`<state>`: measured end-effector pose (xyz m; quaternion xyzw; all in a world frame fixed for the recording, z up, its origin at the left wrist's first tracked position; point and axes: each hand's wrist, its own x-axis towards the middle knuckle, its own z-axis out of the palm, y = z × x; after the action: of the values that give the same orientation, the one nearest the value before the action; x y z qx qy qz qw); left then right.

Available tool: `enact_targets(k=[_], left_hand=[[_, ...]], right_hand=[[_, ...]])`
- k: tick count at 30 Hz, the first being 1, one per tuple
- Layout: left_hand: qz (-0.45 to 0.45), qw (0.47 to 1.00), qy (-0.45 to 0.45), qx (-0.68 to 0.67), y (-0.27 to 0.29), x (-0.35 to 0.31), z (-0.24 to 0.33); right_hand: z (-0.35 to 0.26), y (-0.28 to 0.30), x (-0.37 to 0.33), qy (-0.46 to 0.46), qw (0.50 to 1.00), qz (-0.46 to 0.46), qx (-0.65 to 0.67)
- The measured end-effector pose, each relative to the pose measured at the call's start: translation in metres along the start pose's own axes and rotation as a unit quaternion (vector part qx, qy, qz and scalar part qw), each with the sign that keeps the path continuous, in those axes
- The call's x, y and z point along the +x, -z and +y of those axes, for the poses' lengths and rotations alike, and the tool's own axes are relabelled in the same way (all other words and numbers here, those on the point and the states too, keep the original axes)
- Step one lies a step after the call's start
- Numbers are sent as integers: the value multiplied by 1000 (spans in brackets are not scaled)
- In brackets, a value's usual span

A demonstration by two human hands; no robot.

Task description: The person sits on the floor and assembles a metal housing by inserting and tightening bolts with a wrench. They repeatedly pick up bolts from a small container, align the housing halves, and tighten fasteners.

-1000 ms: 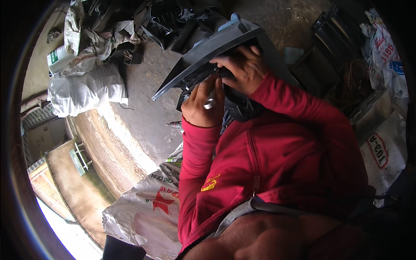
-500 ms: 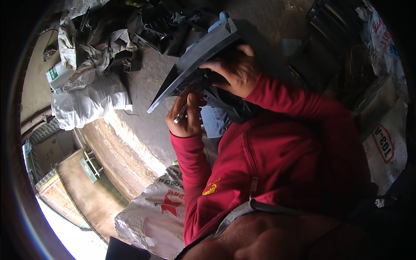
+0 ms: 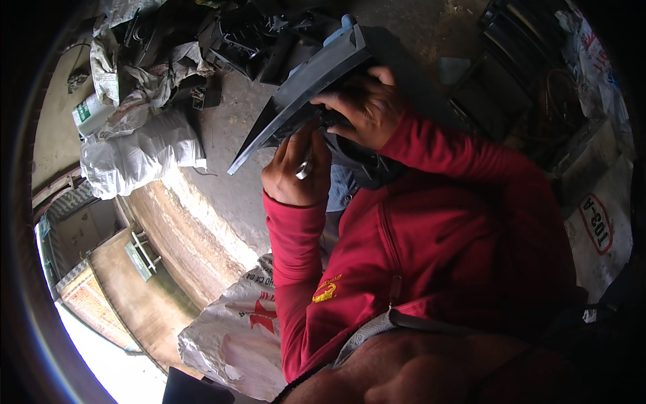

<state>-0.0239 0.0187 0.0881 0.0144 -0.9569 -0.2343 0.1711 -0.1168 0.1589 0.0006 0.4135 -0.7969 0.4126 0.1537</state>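
A large dark grey plastic panel [image 3: 303, 79] with a raised edge is held tilted in front of my body. My right hand [image 3: 369, 111] is closed on its near side, thumb and fingers bent over the inner structure. Close beside it, my left hand [image 3: 294, 168] is closed around a small silver metal tool [image 3: 304, 169], its shiny end sticking out between the fingers. The fingertips of that hand reach into the panel's shadowed underside, so the tool's working end is hidden.
Dark plastic parts [image 3: 245, 40] lie heaped on the floor beyond the panel. At the left are a white wrapped bundle [image 3: 145, 155] and a white container [image 3: 91, 116]. A printed white sack [image 3: 232, 337] stands by my left elbow; more dark panels [image 3: 518, 40] lie at the far right.
My left hand has turned and moved slightly right and up into the panel's underside, with the metal tool in it. The right hand and the panel have barely moved.
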Motion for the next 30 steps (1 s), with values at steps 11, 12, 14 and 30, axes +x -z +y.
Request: enact_targets(k=[11, 12, 14, 30], left_hand=[[-5, 995, -75, 71, -3, 6, 8], [-9, 993, -82, 90, -4, 6, 10], [-35, 992, -68, 104, -5, 9, 18], [84, 891, 212, -392, -13, -40, -37]], right_hand=[[3, -5, 0, 18, 999, 25, -10], [3, -6, 1, 16, 999, 26, -8], [3, -7, 1, 19, 999, 41, -6], [2, -2, -1, -1, 999, 31, -11]])
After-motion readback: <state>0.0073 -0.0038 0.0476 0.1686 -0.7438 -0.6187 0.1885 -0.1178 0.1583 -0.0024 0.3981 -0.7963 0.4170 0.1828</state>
